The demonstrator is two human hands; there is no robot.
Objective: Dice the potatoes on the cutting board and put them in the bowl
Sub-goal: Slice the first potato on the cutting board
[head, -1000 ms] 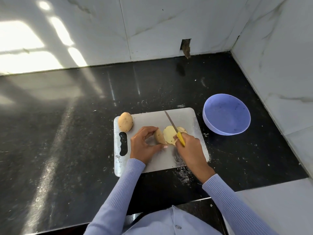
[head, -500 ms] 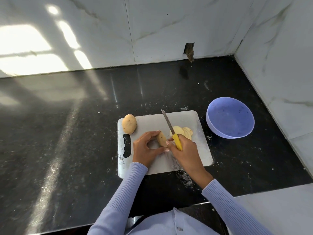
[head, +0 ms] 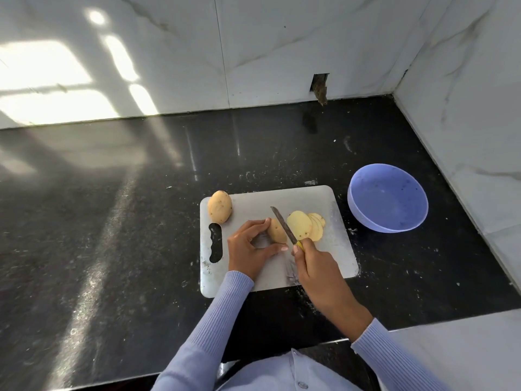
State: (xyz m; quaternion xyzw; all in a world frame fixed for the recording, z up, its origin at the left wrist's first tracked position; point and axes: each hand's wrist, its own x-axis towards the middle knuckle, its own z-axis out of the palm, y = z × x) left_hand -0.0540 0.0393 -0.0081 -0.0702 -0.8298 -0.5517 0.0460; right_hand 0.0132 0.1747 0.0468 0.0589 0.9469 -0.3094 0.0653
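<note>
Sunlight patches fall across the marble wall [head: 169, 52] in the upper left of the frame, above the black countertop [head: 98, 221]. Near the centre lies a grey cutting board [head: 310, 196]; a whole potato [head: 220, 206] rests at its upper-left corner. The left hand [head: 248, 249] pinches the remaining potato piece [head: 276, 231] between fingertips and thumb. Just right of it, the knife [head: 283, 224] blade stands against the piece's cut face, its yellow handle gripped by the right hand [head: 318, 275]. Potato slices [head: 306, 227] lie fanned beyond the blade. At centre right, off the board, sits a lavender bowl [head: 387, 197].
</note>
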